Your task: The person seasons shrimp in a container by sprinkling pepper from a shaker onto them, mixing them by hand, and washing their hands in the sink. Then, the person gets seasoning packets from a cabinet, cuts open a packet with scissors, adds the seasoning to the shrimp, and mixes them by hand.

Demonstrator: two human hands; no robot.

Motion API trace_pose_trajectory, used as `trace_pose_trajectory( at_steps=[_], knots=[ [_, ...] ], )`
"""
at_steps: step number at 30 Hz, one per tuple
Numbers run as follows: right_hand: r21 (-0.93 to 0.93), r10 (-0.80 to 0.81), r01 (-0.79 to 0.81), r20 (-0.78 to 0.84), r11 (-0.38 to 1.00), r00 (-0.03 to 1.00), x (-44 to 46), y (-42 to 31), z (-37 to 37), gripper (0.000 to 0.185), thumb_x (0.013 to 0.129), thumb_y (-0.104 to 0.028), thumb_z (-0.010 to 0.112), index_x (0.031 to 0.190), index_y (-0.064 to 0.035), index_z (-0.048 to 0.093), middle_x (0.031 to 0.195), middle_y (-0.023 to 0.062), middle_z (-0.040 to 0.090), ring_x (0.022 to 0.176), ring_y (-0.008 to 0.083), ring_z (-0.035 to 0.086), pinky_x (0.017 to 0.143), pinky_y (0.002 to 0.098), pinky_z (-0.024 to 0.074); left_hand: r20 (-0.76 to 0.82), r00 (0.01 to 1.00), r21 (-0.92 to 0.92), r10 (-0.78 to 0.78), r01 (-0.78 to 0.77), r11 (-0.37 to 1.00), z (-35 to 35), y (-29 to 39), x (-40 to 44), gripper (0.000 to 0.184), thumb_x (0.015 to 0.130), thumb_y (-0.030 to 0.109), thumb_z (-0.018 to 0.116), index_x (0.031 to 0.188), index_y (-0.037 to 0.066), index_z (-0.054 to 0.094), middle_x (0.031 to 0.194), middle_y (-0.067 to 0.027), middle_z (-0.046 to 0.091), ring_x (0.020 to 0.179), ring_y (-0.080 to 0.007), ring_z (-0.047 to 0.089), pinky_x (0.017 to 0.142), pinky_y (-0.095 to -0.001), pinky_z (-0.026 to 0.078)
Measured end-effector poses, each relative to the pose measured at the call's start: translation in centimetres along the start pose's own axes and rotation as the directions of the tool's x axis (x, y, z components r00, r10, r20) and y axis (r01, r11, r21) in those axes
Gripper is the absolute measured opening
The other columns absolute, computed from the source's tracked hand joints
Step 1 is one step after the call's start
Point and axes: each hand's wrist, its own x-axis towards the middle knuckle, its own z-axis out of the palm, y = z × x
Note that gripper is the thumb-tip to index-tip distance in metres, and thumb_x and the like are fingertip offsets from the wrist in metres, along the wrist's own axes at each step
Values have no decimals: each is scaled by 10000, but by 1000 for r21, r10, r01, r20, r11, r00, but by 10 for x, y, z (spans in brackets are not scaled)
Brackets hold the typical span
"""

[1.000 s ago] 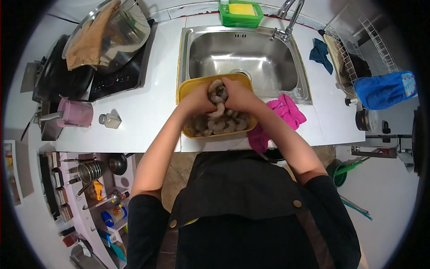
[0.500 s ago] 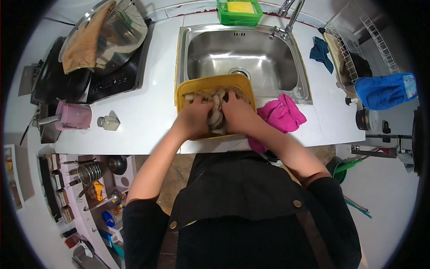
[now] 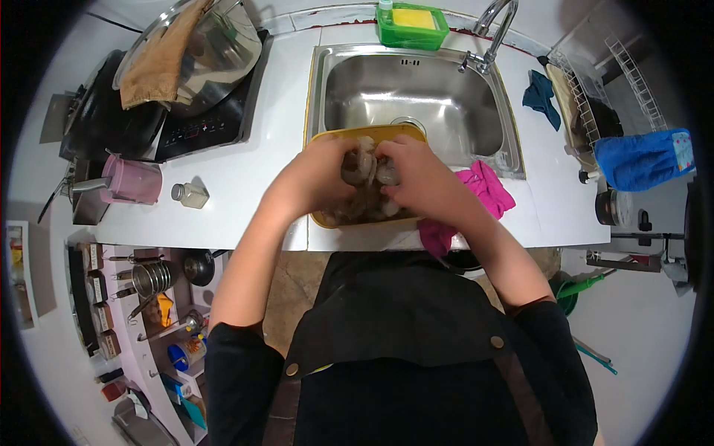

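Observation:
A yellow rectangular tub (image 3: 387, 132) stands at the counter's front, against the near edge of the sink, with greyish raw shrimp (image 3: 366, 165) in it. Over its left half, my left hand (image 3: 323, 169) curls round some of the shrimp. Facing it, my right hand (image 3: 415, 172) is closed on shrimp from the other side, thumb and fingers bent inward. A clump of shrimp shows between the two hands, above the rest. My hands cover much of the tub's contents.
Behind the tub is a steel sink (image 3: 416, 89) with a faucet (image 3: 487, 56). A pink cloth (image 3: 487, 189) lies to the right. On the left are a glass shaker (image 3: 190, 195), a pink pitcher (image 3: 132, 182) and an induction cooker (image 3: 201, 132). A green sponge box (image 3: 411, 36) sits behind.
Both hands have come up from the shrimp inside the tub, now with a clump between them. The whole view has shifted slightly.

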Motion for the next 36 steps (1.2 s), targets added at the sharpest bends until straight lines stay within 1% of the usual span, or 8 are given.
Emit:
trace_pose_trajectory(
  at_steps=[6, 10, 13, 17, 20, 26, 29, 36],
  knots=[
    [-228, 313, -244, 352, 943, 882, 36, 25, 1, 651, 566, -245, 780, 1074, 67, 519, 1055, 251, 560, 1012, 374, 565, 826, 391, 491, 298, 948, -11, -112, 121, 993, 13, -43, 45, 711, 608, 185, 783, 1255, 51, 520, 1124, -182, 615, 931, -259, 631, 810, -318, 500],
    [-364, 381, -259, 321, 895, 867, 49, 38, 26, 681, 549, -217, 786, 1121, 23, 505, 1010, 265, 588, 1005, 363, 583, 809, 393, 508, 462, 869, -62, -178, 232, 971, 25, -37, 52, 877, 549, 267, 828, 1310, 49, 450, 1176, -190, 580, 994, -285, 608, 852, -321, 482],
    [-247, 343, -284, 246, 927, 906, 46, 51, 42, 670, 557, -158, 765, 1151, -6, 494, 1066, 265, 572, 1000, 377, 579, 816, 395, 504, 273, 956, 55, -108, 96, 994, 53, -34, 47, 929, 517, 285, 845, 1311, 39, 432, 1202, -186, 561, 1026, -302, 591, 891, -337, 463],
    [-9, 201, -203, 195, 979, 960, 40, 56, 38, 673, 554, -99, 742, 1165, -5, 476, 1162, 259, 519, 1021, 396, 558, 832, 406, 487, 264, 963, -220, -59, 120, 968, 58, -40, 50, 819, 510, 118, 810, 1251, 20, 476, 1217, -186, 544, 1083, -323, 552, 908, -354, 454],
    [40, 76, -75, -13, 996, 997, 30, 42, 26, 665, 559, -84, 737, 1164, -1, 474, 1165, 250, 511, 1055, 389, 536, 861, 408, 463, -117, 993, -118, -28, 14, 993, 51, -32, 36, 737, 527, 45, 772, 1217, 15, 514, 1167, -175, 573, 1068, -310, 560, 911, -351, 452],
    [-35, 66, -61, 193, 998, 979, 1, 14, -1, 738, 576, -109, 744, 1238, -30, 429, 1203, 221, 467, 1096, 379, 500, 886, 403, 448, 139, 974, -57, 180, -173, 983, 6, -10, 1, 674, 601, -21, 710, 1241, 25, 503, 1204, -165, 552, 1063, -316, 564, 902, -362, 465],
    [-162, 205, -158, 329, 974, 922, 8, 16, 5, 791, 570, -128, 752, 1274, -50, 400, 1236, 237, 429, 1067, 384, 518, 873, 416, 462, 329, 937, -46, -117, 140, 989, 11, -27, 10, 738, 600, 56, 742, 1285, 56, 468, 1271, -187, 488, 1111, -328, 533, 919, -377, 457],
    [-200, 242, -212, 138, 956, 961, 10, 30, 53, 784, 557, -76, 725, 1274, -94, 408, 1174, 302, 473, 965, 429, 574, 827, 446, 489, 151, 970, 134, -189, 169, 976, 57, -26, 6, 893, 512, 234, 823, 1306, 96, 438, 1199, -246, 513, 1097, -386, 522, 934, -411, 442]
  ],
)
